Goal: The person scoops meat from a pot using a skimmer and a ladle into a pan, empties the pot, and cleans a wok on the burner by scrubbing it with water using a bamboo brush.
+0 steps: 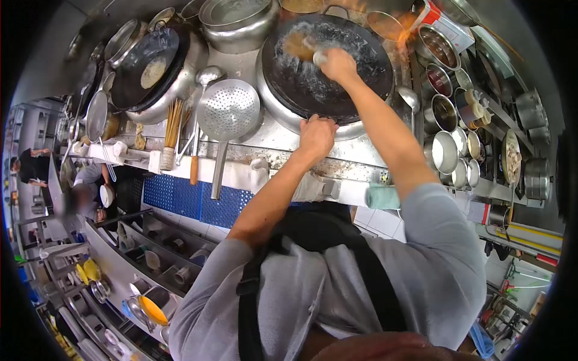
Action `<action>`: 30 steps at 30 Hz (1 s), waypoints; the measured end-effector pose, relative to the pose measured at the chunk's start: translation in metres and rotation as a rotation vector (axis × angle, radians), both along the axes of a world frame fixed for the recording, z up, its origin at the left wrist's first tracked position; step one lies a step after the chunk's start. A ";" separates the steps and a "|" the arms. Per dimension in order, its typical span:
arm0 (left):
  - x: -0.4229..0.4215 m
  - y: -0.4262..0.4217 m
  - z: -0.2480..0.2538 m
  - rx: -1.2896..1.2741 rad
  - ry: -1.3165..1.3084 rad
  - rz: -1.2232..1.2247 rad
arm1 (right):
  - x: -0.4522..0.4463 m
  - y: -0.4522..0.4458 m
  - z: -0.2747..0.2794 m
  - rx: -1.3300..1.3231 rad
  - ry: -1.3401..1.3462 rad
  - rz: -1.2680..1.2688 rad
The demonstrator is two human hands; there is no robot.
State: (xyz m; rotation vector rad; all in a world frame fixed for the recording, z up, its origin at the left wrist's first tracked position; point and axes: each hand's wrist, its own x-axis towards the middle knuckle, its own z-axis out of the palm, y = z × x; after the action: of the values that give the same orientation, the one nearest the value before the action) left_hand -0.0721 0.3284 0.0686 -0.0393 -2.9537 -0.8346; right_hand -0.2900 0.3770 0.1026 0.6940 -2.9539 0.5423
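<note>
In the head view, a large black wok (pixel 373 72) sits on the metal stove, its inside wet with whitish foam or water. My left hand (pixel 317 139) has its fingers closed at the near rim of the wok. Over the wok's inside, my right hand (pixel 339 65) grips a bamboo wok brush (pixel 299 46) by its pale, bound end. The brush head is blurred and lies against the wok's upper left area. A perforated strainer (pixel 229 108) rests left of the wok, beside a ladle (pixel 209 74) and another bundled bamboo brush (pixel 172 129).
Flames (pixel 406 24) rise at the back right. A second wok (pixel 139 66) stands on the left, and a lidded pot (pixel 238 24) between the two. Several sauce containers (pixel 444 113) line the right. A folded green cloth (pixel 383 197) hangs on the front rail. Other people are far left.
</note>
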 end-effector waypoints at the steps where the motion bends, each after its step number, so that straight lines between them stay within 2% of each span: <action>1: 0.000 -0.002 -0.001 0.024 0.018 0.006 | 0.005 -0.006 -0.001 -0.035 0.007 0.008; 3: 0.008 0.000 -0.003 0.053 0.038 0.018 | 0.025 -0.007 -0.003 -0.099 0.020 0.013; 5: 0.006 -0.001 -0.002 0.055 0.066 0.026 | 0.064 0.024 0.010 -0.025 -0.021 0.161; 7: 0.006 0.003 -0.004 0.048 0.097 0.049 | 0.073 0.063 0.038 0.118 -0.087 0.196; 10: 0.002 0.003 -0.005 0.048 0.128 0.073 | 0.002 0.060 0.024 0.251 -0.045 0.097; 12: 0.001 0.004 -0.009 0.053 0.124 0.070 | -0.033 0.022 -0.008 0.004 0.122 -0.073; 15: -0.001 0.005 -0.014 0.042 0.162 0.067 | 0.002 -0.001 -0.008 -0.120 -0.082 -0.053; 19: 0.003 0.008 -0.010 0.032 0.142 0.103 | 0.079 0.045 0.007 -0.149 -0.138 0.188; 21: 0.003 0.022 -0.007 -0.056 0.126 0.159 | 0.111 0.087 0.041 -0.082 -0.236 0.307; 23: 0.005 0.027 -0.008 -0.125 0.171 0.188 | 0.117 0.139 0.065 0.128 -0.143 0.364; 25: 0.003 0.023 -0.011 -0.039 0.194 0.188 | 0.109 0.167 0.103 0.390 -0.121 0.235; 27: 0.001 0.021 -0.015 0.015 0.226 0.193 | 0.047 0.184 0.081 0.481 0.097 0.119; 29: -0.001 0.024 -0.020 0.049 0.268 0.194 | -0.048 0.157 0.030 0.444 0.259 0.207; 30: -0.002 0.025 -0.021 0.062 0.282 0.206 | -0.054 0.137 0.021 0.373 0.228 0.180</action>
State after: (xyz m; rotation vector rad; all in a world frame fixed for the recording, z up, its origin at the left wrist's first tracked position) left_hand -0.0742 0.3535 0.0475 0.1376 -2.6141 -0.8162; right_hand -0.3438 0.5140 0.1238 0.9863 -2.8131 -0.0853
